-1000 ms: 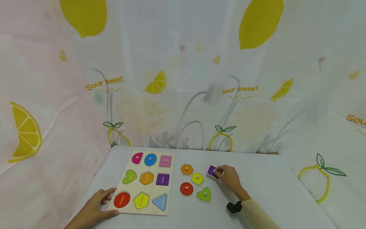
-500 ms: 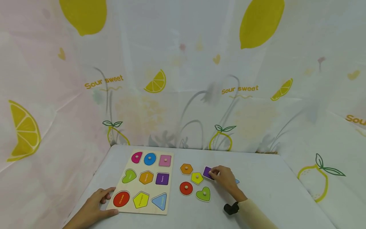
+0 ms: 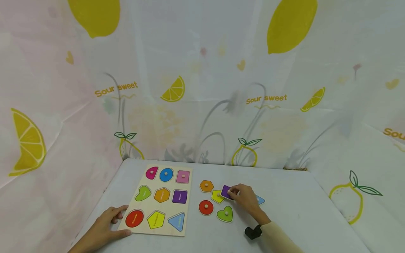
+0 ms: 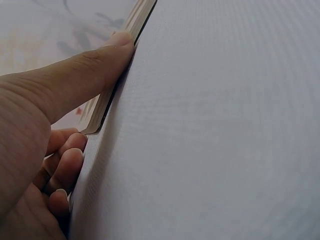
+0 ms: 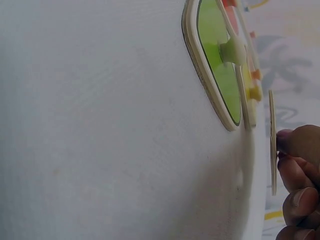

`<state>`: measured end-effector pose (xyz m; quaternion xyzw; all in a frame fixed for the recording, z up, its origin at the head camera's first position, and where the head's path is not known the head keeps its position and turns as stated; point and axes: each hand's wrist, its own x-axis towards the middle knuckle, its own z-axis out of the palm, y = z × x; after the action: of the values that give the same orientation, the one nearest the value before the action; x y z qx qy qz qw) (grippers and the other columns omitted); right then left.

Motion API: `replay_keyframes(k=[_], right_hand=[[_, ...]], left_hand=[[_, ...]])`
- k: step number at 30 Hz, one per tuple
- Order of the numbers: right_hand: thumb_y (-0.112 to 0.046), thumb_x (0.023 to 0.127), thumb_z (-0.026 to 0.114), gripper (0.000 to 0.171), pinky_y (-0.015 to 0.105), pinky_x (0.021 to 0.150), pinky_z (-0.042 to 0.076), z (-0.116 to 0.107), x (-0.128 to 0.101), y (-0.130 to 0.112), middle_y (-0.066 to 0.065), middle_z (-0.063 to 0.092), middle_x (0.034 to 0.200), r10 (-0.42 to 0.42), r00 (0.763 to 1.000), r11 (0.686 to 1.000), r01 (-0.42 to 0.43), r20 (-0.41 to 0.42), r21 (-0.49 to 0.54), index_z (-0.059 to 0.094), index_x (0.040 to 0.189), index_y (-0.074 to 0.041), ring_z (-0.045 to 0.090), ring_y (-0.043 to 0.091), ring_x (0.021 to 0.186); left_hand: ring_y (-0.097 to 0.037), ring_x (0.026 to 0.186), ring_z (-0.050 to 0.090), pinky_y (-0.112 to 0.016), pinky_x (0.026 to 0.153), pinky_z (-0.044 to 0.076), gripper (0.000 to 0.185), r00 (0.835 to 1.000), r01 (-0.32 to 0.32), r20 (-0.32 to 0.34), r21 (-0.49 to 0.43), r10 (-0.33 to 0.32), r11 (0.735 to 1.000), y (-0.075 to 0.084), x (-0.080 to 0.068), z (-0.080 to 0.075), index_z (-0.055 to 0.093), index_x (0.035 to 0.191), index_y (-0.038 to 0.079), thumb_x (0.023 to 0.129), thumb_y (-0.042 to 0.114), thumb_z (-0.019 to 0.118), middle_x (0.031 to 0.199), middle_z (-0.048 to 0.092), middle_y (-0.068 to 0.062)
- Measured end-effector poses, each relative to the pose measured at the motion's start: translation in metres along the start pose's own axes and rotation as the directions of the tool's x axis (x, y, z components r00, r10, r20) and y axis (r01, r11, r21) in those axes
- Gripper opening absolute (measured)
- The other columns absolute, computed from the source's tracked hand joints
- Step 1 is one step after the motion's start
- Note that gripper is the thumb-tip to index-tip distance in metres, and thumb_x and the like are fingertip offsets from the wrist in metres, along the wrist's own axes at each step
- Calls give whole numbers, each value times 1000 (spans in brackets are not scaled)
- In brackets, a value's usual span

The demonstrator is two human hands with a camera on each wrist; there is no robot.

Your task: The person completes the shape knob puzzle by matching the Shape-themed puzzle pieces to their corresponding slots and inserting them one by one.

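Observation:
My right hand [image 3: 243,198] pinches the knob of a purple square puzzle piece [image 3: 225,192], raised off the table and overlapping the yellow pentagon piece [image 3: 217,196] in the head view. Seen from the right wrist, the square [image 5: 273,142] appears edge-on in front of the fingertips. At the near left corner of the wooden shape puzzle board [image 3: 171,232], my left hand [image 3: 105,225] holds the edges, thumb along the near side and index finger at the left side. The board's top row bears knobbed pieces: a magenta semicircle [image 3: 152,173], blue oval [image 3: 166,174] and pink square [image 3: 182,176].
Right of the board lie an orange hexagon [image 3: 206,186], a red circle [image 3: 206,207] and a green heart [image 3: 225,214]. A blue triangle [image 3: 260,200] shows partly behind the right hand. Printed fabric [image 3: 202,116] hangs behind the white table [image 3: 300,211].
My right hand has moved left with the purple square, bringing it over the yellow pentagon. The blue triangle has come into view behind the hand. My left hand stays at the board's corner.

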<state>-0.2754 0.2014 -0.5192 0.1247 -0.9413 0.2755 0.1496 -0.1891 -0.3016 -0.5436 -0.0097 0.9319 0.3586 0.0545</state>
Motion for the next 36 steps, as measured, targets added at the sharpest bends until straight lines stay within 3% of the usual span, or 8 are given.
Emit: replay_keyframes(k=[23,36], right_hand=[[-20,91,80,8,22,59,40,16,0,-15,-12,55,71,3,999,999,-4,37,38,78,90,-13,48,6,67],[-24,92,79,10,22,60,41,22,3,-23,-12,55,73,-36,998,999,33,59,42,77,92,-14,48,6,68]], left_hand=[[-19,92,46,-27,74,50,105,1000,-29,-3,26,29,999,1,0,-1,54,145,0,61,47,97,97,49,-2],[-19,92,46,-27,74,49,104,1000,-28,0,31,28,999,1,1,-1,55,143,-2,62,46,97,97,49,-2]])
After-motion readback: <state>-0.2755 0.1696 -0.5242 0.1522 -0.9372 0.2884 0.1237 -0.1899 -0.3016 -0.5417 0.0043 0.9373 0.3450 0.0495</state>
